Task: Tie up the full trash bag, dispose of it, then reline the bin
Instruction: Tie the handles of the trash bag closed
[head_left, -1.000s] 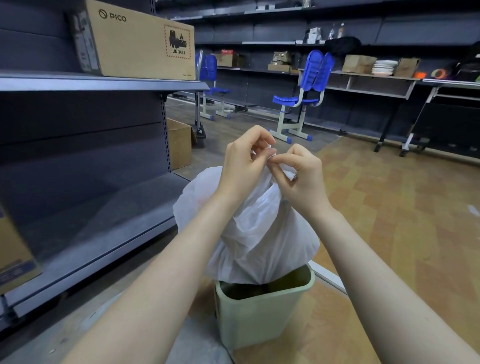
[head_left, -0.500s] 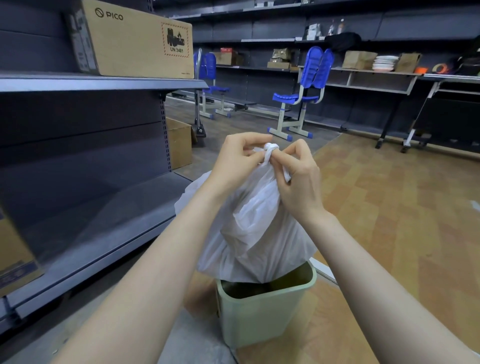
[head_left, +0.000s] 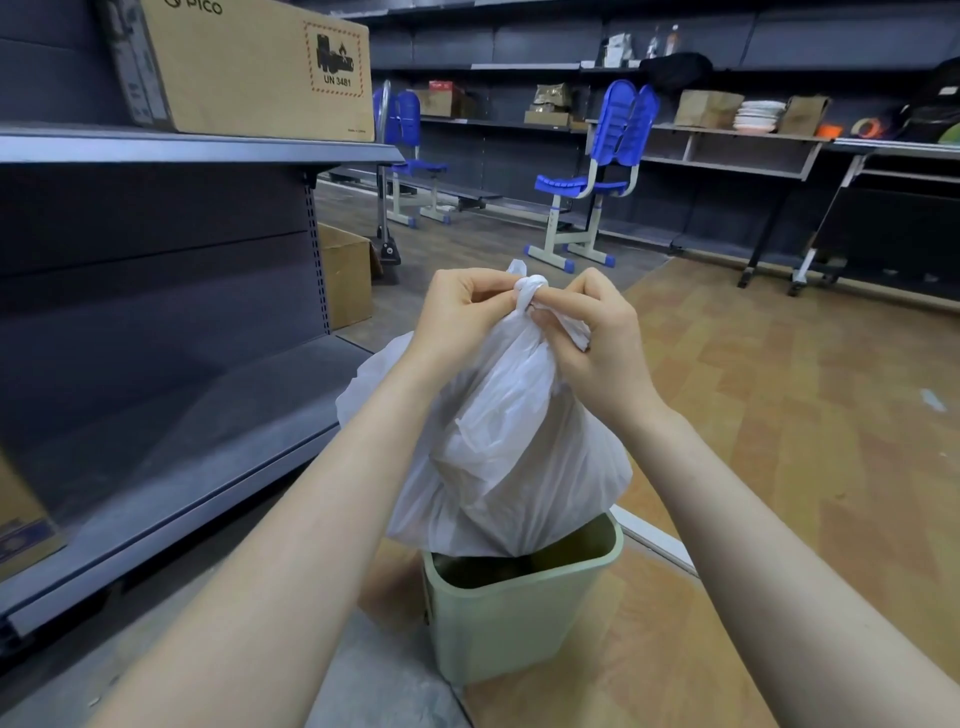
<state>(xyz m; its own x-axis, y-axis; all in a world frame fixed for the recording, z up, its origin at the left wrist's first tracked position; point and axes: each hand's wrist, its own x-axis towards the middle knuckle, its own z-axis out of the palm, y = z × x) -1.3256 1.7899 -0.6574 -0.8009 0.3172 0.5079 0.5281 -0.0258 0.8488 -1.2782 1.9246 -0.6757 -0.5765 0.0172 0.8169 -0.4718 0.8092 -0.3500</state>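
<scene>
One white trash bag (head_left: 509, 447), one pale green bin (head_left: 524, 613), two hands. The left hand (head_left: 462, 317) and right hand (head_left: 597, 338) both pinch the bag's knotted top between them — the bag hangs below, its bottom inside the bin.

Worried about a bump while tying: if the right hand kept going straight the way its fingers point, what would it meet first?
The right hand points left at the knot of the trash bag, so it would probably meet that knot at once, then the left hand just beyond.
</scene>
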